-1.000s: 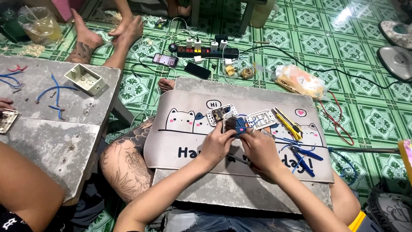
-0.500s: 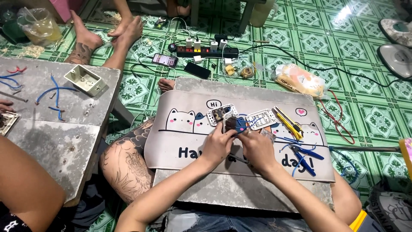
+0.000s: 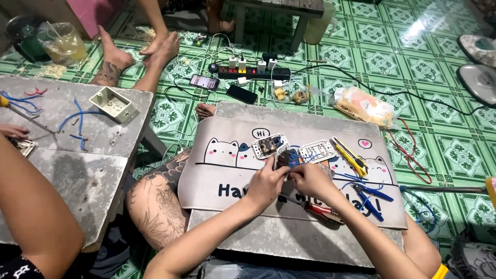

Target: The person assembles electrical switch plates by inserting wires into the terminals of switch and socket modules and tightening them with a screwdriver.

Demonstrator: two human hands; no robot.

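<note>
Switch module wiring: grip and wire control

Switch module [image 3: 283, 157], a small dark part with blue wires [image 3: 295, 155] at it, is held above the middle of the cat-print mat [image 3: 227, 170], just in front of the mat's far edge. The left hand [image 3: 266, 183] is closed around the module's near side, fingers curled and pinching it. The right hand [image 3: 310, 181] is closed too, its fingertips pressed against the module and the wires; exactly which wire it grips cannot be told.

Recommended practice, as judged from this view:
- Keep the left hand as the fixed clamp; let only the right hand move.
- Hold the wire close to its end so that it does not buckle.
- Keep the work low over the mat, so that a dropped part lands on it.

Two white switch plates [image 3: 318, 151] lie at the mat's far edge. A yellow utility knife [image 3: 350, 156] and blue-handled pliers [image 3: 369, 195] lie toward the right edge, a red-handled tool [image 3: 320, 211] by the near edge.
</note>
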